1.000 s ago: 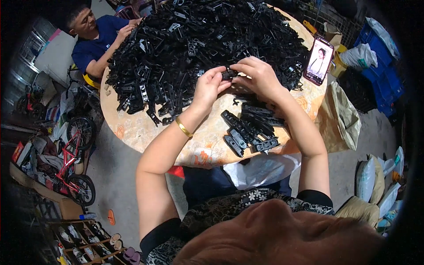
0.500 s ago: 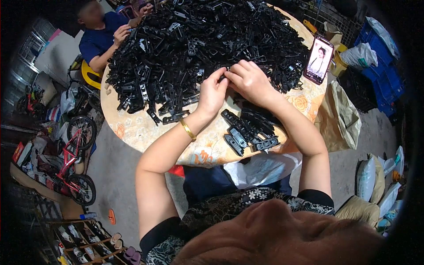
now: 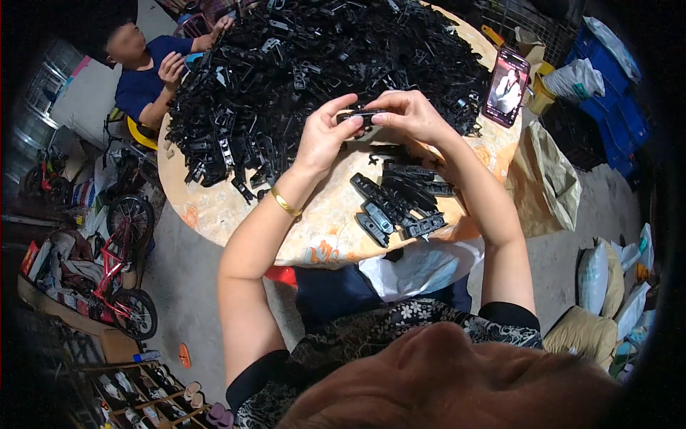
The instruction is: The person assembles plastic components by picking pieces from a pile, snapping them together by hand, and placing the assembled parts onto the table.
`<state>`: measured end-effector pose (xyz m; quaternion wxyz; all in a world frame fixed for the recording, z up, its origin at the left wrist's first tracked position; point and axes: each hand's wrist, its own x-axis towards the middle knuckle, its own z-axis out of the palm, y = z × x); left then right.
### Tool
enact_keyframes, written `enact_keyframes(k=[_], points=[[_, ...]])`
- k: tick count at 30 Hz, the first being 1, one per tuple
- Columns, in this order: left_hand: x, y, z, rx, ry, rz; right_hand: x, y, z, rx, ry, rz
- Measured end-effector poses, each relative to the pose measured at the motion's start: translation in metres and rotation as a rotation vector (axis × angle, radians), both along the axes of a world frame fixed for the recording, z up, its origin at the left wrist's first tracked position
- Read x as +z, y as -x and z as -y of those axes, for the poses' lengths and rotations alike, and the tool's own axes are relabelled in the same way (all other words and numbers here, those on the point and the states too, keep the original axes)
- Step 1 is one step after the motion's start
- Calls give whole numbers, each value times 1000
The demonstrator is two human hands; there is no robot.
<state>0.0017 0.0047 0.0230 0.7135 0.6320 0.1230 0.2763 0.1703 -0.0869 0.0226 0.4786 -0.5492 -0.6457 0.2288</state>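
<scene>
Near the frame's upper centre, a black part (image 3: pixel 361 114) lies crosswise between left hand (image 3: pixel 319 139) and right hand (image 3: pixel 418 120), pinched in both hands' fingers

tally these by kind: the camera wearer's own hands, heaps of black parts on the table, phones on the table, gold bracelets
Hands: 2, left hand and right hand
Heaps: 2, large heap and small heap
Phone: 1
Gold bracelet: 1
Total: 6
</scene>
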Motion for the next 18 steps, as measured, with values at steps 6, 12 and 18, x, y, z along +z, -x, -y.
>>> enact_keyframes(k=[6,12,18], points=[[4,6,17,-149,-117,-79,14,-27,17,-103,119,4],[-5,5,36,-505,-601,-167,2,-32,23,-409,205,892],[-17,-4,19,-159,-325,-224,-5,-25,13,-382,75,930]])
